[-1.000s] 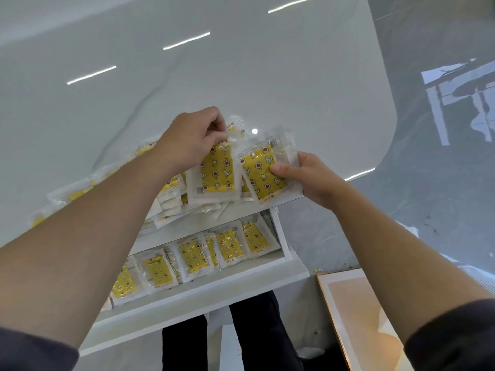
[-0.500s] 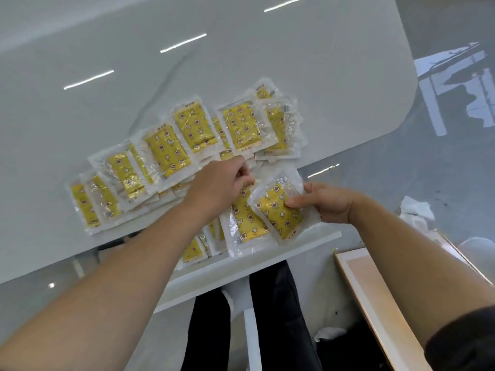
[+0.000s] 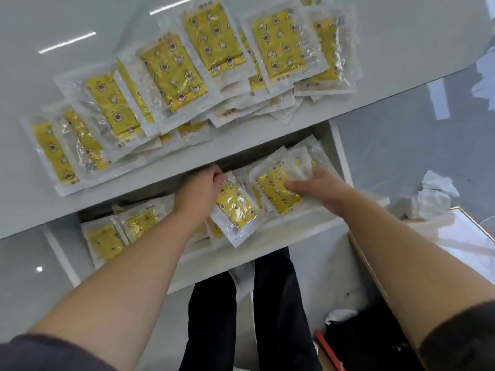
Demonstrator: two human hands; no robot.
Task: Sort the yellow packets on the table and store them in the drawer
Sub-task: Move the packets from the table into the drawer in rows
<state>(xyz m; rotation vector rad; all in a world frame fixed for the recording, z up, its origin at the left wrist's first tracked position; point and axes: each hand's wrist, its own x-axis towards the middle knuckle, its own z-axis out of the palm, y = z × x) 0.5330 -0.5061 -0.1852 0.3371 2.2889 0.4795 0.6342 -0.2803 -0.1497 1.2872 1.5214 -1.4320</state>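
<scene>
Several yellow packets (image 3: 171,73) in clear wrappers lie overlapped along the near edge of the white table (image 3: 80,28). Below it the white drawer (image 3: 241,261) stands pulled out, with more packets lined up inside. My left hand (image 3: 198,191) grips the top of one yellow packet (image 3: 235,207) that rests tilted inside the drawer. My right hand (image 3: 318,186) holds a second yellow packet (image 3: 276,188) at the drawer's right end, thumb on its face.
A row of stored packets (image 3: 112,236) fills the drawer's left part. A tan-edged board (image 3: 455,236) leans at the right with crumpled white paper (image 3: 434,194) above it. My dark trouser legs (image 3: 276,303) stand below the drawer front.
Both hands have come down from the table edge into the drawer, each carrying its packet. The view has dipped, so the table's packets now sit above the hands.
</scene>
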